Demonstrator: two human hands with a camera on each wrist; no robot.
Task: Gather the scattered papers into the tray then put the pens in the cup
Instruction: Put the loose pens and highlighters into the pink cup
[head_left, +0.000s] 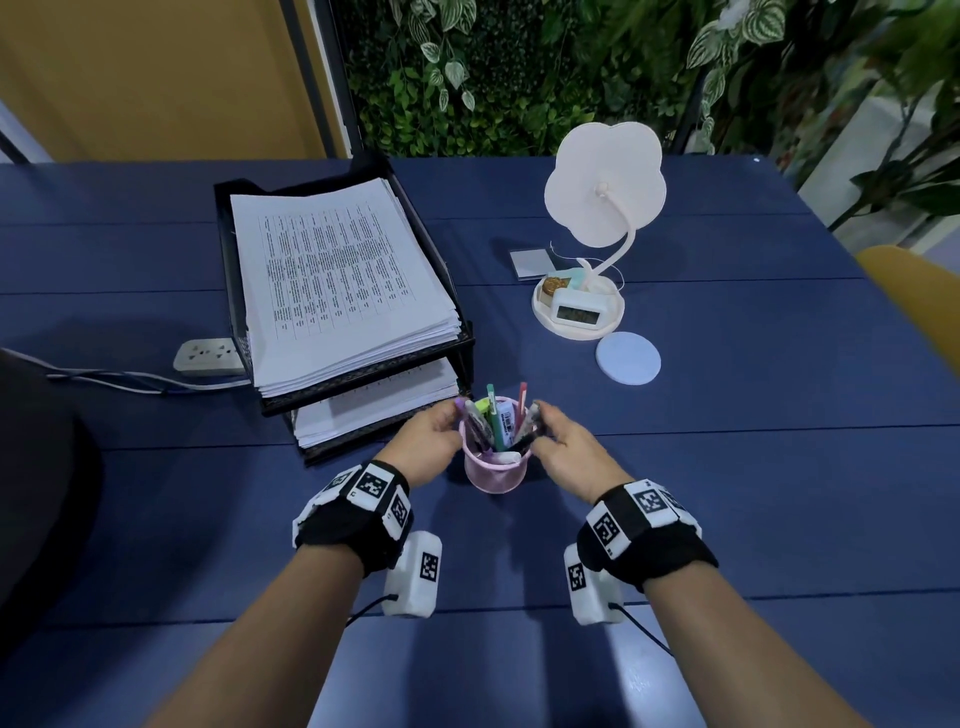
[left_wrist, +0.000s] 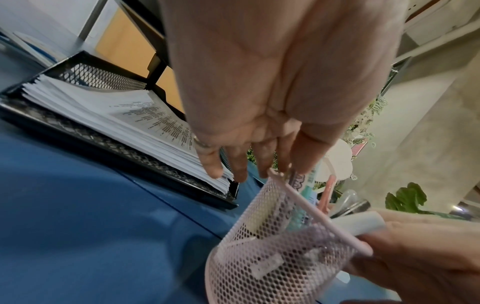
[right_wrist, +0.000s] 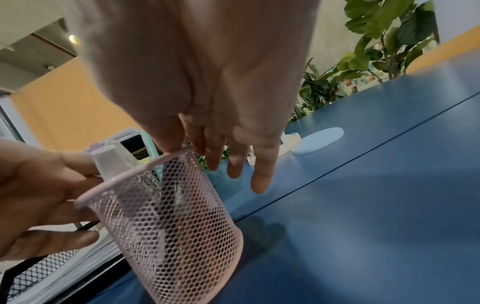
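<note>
A pink mesh cup stands on the blue table just in front of the black two-tier tray. Several pens stand in the cup, some leaning right. My left hand is at the cup's left side with fingers straight, fingertips touching a lilac-capped pen. My right hand is at the cup's right side, fingers straight, thumb on the rim beside dark pens. A thick stack of printed papers fills the top tray; more sheets lie in the lower tier.
A white flower-shaped lamp stands on a dish holding a small clock at the back right, with a round white coaster and a grey card nearby. A power strip lies left of the tray. A yellow chair stands at the right edge.
</note>
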